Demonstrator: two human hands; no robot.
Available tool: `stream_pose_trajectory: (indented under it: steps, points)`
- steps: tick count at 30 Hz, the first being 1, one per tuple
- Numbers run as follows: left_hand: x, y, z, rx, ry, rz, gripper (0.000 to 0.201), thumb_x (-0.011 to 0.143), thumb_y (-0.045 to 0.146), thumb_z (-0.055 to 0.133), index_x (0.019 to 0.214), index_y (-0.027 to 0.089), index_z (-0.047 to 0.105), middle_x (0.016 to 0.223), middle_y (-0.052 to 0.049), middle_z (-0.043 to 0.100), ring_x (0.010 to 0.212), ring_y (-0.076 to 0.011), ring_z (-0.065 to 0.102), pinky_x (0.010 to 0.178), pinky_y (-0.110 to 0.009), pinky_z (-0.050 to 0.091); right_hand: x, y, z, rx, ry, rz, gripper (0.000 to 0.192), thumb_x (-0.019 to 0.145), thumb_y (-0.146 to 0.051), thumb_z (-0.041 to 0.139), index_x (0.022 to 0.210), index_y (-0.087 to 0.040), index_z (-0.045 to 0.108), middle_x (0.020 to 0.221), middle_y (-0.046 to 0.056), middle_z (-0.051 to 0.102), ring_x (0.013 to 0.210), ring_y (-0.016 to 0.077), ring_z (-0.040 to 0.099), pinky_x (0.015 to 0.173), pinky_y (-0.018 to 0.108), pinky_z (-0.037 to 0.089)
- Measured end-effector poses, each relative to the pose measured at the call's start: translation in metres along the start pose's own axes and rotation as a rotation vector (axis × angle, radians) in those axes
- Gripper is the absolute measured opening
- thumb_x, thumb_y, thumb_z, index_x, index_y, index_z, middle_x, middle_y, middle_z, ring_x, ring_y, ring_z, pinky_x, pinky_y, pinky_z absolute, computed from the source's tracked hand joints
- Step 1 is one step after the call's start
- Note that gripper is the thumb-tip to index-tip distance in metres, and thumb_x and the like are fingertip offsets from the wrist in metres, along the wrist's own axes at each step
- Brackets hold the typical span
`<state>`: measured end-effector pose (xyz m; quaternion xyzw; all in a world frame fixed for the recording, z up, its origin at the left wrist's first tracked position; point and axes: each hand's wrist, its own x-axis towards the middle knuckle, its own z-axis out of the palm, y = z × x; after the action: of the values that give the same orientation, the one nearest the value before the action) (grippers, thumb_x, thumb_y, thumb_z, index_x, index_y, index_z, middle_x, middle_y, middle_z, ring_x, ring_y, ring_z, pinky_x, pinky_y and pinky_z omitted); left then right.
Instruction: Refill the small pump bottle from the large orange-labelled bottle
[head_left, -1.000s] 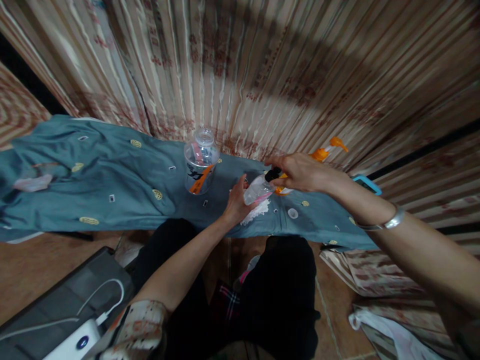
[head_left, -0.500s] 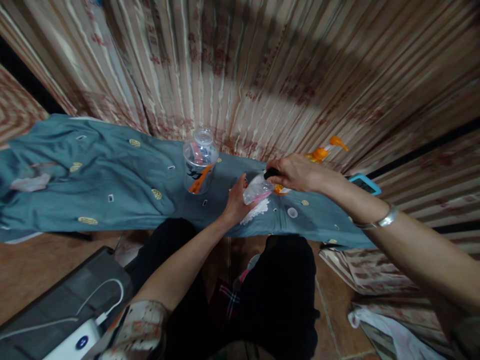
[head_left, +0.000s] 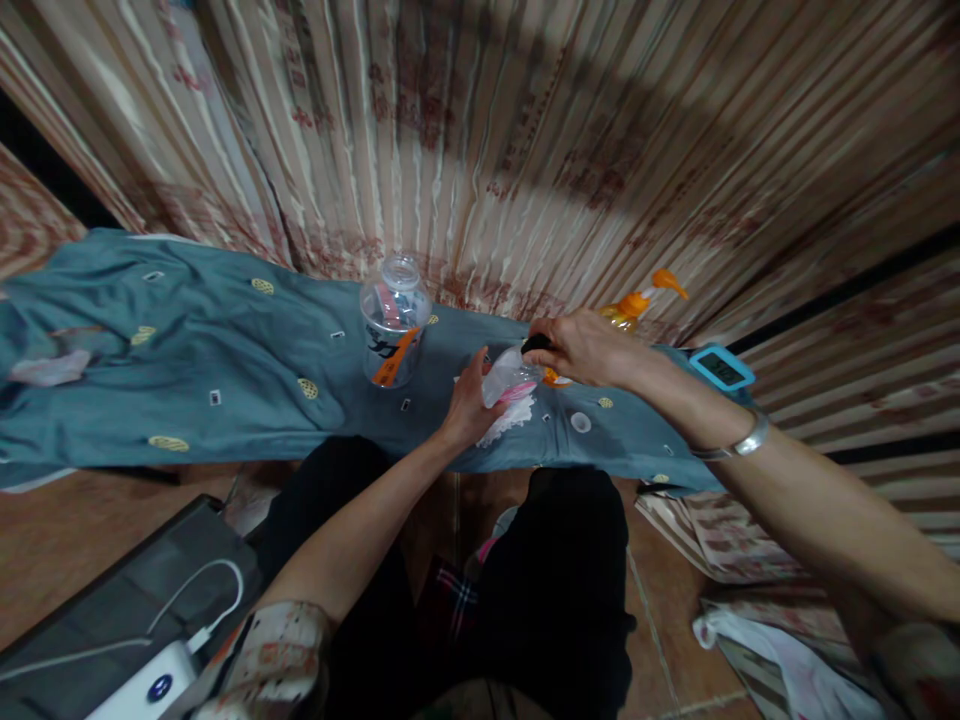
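Note:
My left hand [head_left: 472, 405] is closed around the side of a small clear plastic container [head_left: 504, 378], which tilts over a white lacy-edged sheet [head_left: 508, 422]. Something pink shows at the container's lower side. At the container's right end, my right hand [head_left: 577, 345] grips a black object [head_left: 537, 345]; its far part is hidden, so its kind cannot be made out. Just below my right fingers is a bit of orange and white [head_left: 555, 378], mostly covered by the hand. A small round white cap [head_left: 580, 423] lies to the right of the sheet.
A clear cup with an orange stripe [head_left: 390, 345] stands left, a clear bottle neck [head_left: 400, 270] above its rim. Behind my right wrist are an orange pump bottle [head_left: 630, 308] and a blue-framed digital display [head_left: 721, 368]. A teal cloth [head_left: 247, 340] covers the narrow table, against a curtain [head_left: 465, 150].
The view has shifted slightly, so everything sits a little further left. Both hands keep their holds on the container and the black object, with hardly any movement.

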<state>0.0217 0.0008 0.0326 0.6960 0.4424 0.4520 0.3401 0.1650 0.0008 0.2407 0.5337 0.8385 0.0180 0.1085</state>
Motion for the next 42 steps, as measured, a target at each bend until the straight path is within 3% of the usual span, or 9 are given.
stream_pose_trajectory:
  steps: [3,5,9,11,13,17,27,34,42]
  points:
    - [0.0,-0.001,0.0,-0.003,-0.001,0.006,0.097,0.071,0.025,0.082,0.151,0.02,0.026,0.134,-0.015,0.061,0.123,-0.0326,0.06,0.107,-0.052,0.046,-0.01,0.009,0.01,0.123,0.099,0.074,0.043,0.099,-0.047,0.053,0.122,-0.013,0.064,0.089,0.011,0.075,0.091,0.0283,0.073,0.072,0.031,0.045]
    - [0.001,0.0,-0.001,0.0,-0.01,0.004,0.099,0.071,0.025,0.082,0.151,0.02,0.026,0.134,-0.016,0.061,0.124,-0.033,0.06,0.108,-0.053,0.046,-0.019,0.018,0.026,0.223,0.187,0.151,0.049,0.106,-0.047,0.037,0.137,-0.012,0.053,0.096,0.011,0.075,0.094,0.0246,0.073,0.079,0.032,0.049]
    - [0.0,0.002,-0.003,0.009,-0.027,-0.008,0.097,0.073,0.027,0.082,0.151,0.019,0.026,0.132,-0.016,0.062,0.123,-0.0332,0.06,0.108,-0.054,0.045,-0.034,0.028,0.089,0.413,0.26,0.318,0.058,0.109,-0.033,0.004,0.138,-0.008,0.047,0.103,0.013,0.074,0.084,0.0159,0.073,0.077,0.03,0.055]
    - [-0.001,0.002,-0.004,0.011,-0.027,-0.006,0.096,0.074,0.031,0.082,0.152,0.019,0.026,0.133,-0.017,0.061,0.123,-0.0336,0.06,0.109,-0.055,0.044,-0.034,0.027,0.126,0.475,0.252,0.378,0.045,0.11,-0.032,0.02,0.13,-0.011,0.054,0.102,0.01,0.073,0.083,0.0156,0.072,0.077,0.032,0.058]
    - [-0.003,0.002,-0.005,0.007,-0.025,-0.004,0.098,0.074,0.035,0.083,0.152,0.02,0.026,0.135,-0.017,0.06,0.124,-0.0339,0.059,0.11,-0.055,0.043,-0.028,0.022,0.159,0.508,0.261,0.429,0.034,0.102,-0.039,0.055,0.126,-0.016,0.06,0.114,0.008,0.069,0.093,0.0187,0.069,0.082,0.039,0.059]
    - [-0.005,0.001,-0.004,-0.01,-0.019,-0.01,0.108,0.068,0.038,0.088,0.153,0.021,0.025,0.142,-0.018,0.055,0.13,-0.0351,0.055,0.111,-0.054,0.042,-0.008,0.012,0.199,0.537,0.288,0.468,0.039,0.096,-0.038,0.064,0.129,-0.018,0.06,0.129,0.01,0.062,0.109,0.0239,0.065,0.091,0.046,0.057]
    - [-0.004,0.006,-0.006,0.003,-0.044,-0.111,0.103,0.068,0.021,0.085,0.153,0.018,0.026,0.13,-0.014,0.062,0.122,-0.0334,0.062,0.104,-0.047,0.05,0.019,0.013,0.223,0.778,0.253,0.458,0.039,0.096,-0.039,0.064,0.129,-0.018,0.06,0.13,0.01,0.061,0.111,0.0246,0.064,0.093,0.047,0.055]
    - [-0.005,0.009,-0.008,-0.066,-0.04,-0.142,0.101,0.069,0.019,0.082,0.154,0.024,0.027,0.123,-0.009,0.066,0.111,-0.0287,0.068,0.099,-0.045,0.053,0.019,0.006,0.232,1.212,0.245,0.493,0.039,0.096,-0.04,0.064,0.128,-0.018,0.06,0.128,0.01,0.062,0.109,0.0246,0.065,0.091,0.046,0.057]
    - [-0.005,0.008,-0.012,-0.104,-0.028,-0.135,0.102,0.071,0.016,0.08,0.155,0.019,0.023,0.128,-0.011,0.066,0.116,-0.0287,0.067,0.105,-0.045,0.05,0.019,-0.005,0.229,1.731,0.367,0.509,0.039,0.096,-0.04,0.064,0.129,-0.018,0.06,0.129,0.01,0.062,0.108,0.0238,0.065,0.09,0.045,0.057]
